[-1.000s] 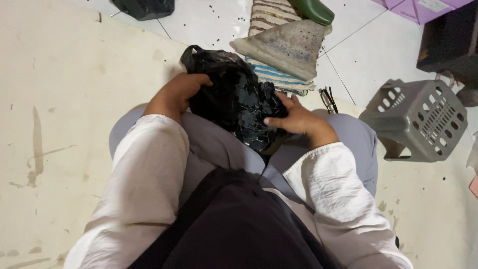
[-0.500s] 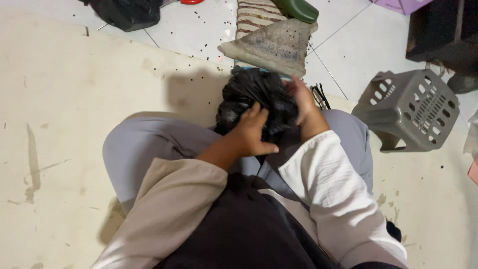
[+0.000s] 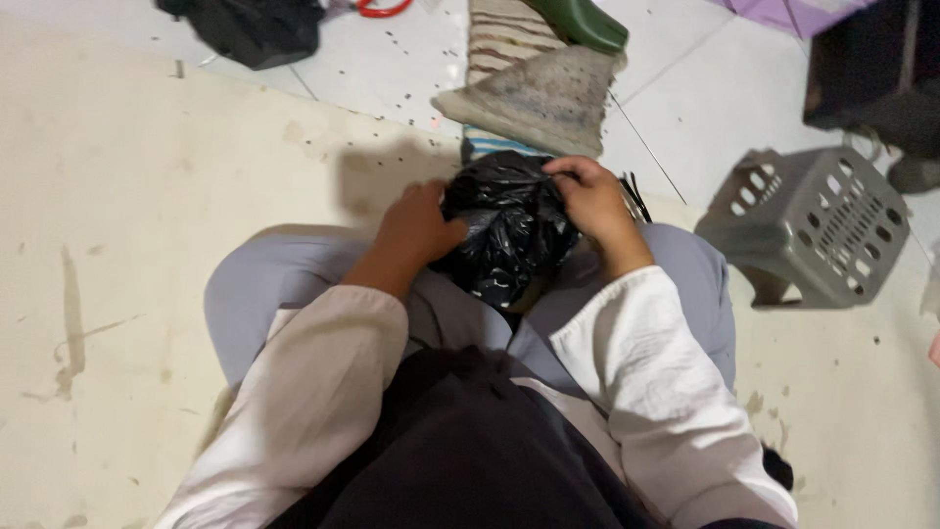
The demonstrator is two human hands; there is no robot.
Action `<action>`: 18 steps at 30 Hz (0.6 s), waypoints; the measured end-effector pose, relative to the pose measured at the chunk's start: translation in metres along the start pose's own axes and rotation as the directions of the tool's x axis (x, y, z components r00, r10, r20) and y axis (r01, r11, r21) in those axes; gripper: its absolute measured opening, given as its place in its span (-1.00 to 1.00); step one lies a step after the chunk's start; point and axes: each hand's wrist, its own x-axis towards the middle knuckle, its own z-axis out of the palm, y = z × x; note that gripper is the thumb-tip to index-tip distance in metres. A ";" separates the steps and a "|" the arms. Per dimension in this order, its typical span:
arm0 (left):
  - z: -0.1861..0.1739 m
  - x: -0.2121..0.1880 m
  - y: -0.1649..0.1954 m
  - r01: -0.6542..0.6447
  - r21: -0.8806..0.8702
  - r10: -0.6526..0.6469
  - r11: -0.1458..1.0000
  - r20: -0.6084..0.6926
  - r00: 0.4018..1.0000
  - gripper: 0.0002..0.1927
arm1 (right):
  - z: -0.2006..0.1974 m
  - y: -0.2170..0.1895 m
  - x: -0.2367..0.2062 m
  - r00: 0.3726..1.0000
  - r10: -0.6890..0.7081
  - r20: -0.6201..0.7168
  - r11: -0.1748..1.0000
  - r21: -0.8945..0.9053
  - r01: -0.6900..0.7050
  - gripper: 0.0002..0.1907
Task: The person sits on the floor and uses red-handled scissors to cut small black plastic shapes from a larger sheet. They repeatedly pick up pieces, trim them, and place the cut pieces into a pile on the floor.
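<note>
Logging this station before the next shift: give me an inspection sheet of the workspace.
Surface: cream floor, stained; white tiles beyond, speckled with dark bits.
Job's things: black bag, bunched on the lap.
Clutter: grey basket tipped on its side; folded cloths; green thing; dark bundle.
Hands: left hand on the bag's side; right hand grips its top.
Cables: red loop at top edge, kind unclear.
Surroundings: dark box at right.
</note>
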 end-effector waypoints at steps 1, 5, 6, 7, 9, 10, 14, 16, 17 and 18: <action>0.001 0.004 -0.004 0.081 0.053 -0.087 0.995 0.119 0.989 -0.64 | -0.004 0.000 0.003 0.997 0.077 0.004 0.989 0.125 -0.077 -0.81; 0.013 0.005 0.000 0.097 0.196 -0.134 0.976 0.188 0.973 -0.78 | -0.013 -0.005 0.003 1.000 0.030 0.005 0.981 -0.193 -0.029 -0.74; 0.011 0.002 0.005 0.092 0.195 -0.121 0.976 0.143 0.982 -0.79 | -0.014 -0.010 -0.002 1.000 0.025 0.001 0.951 -0.307 -0.024 -0.73; 0.009 -0.001 0.011 0.088 0.191 -0.108 0.978 0.097 0.989 -0.80 | -0.014 -0.015 -0.007 1.000 0.023 -0.003 0.907 -0.420 -0.022 -0.71; -0.002 -0.005 0.025 0.001 0.091 0.002 0.996 -0.035 0.999 -0.81 | -0.010 -0.031 -0.018 0.952 -0.305 0.024 0.853 -0.438 0.284 -0.63; -0.008 -0.006 0.033 -0.086 0.003 0.086 0.996 -0.128 0.988 -0.81 | -0.006 -0.039 -0.024 0.888 -0.457 0.047 0.787 -0.444 0.428 -0.56; -0.026 -0.018 0.062 -0.413 -0.392 0.355 0.822 -0.216 0.910 -0.77 | 0.017 -0.072 -0.043 0.823 -0.492 0.285 0.794 -0.240 0.558 -0.48; -0.028 -0.023 0.069 -0.471 -0.490 0.400 0.734 -0.249 0.882 -0.75 | 0.022 -0.080 -0.043 0.761 -0.582 0.286 0.666 -0.369 0.648 -0.62; -0.028 -0.024 0.069 -0.495 -0.538 0.420 0.683 -0.265 0.868 -0.74 | 0.018 -0.081 -0.042 0.766 -0.579 0.280 0.694 -0.325 0.643 -0.64; -0.031 -0.022 0.064 -0.507 -0.487 0.404 0.711 -0.307 0.862 -0.67 | 0.012 -0.078 -0.040 0.774 -0.571 0.273 0.722 -0.282 0.632 -0.66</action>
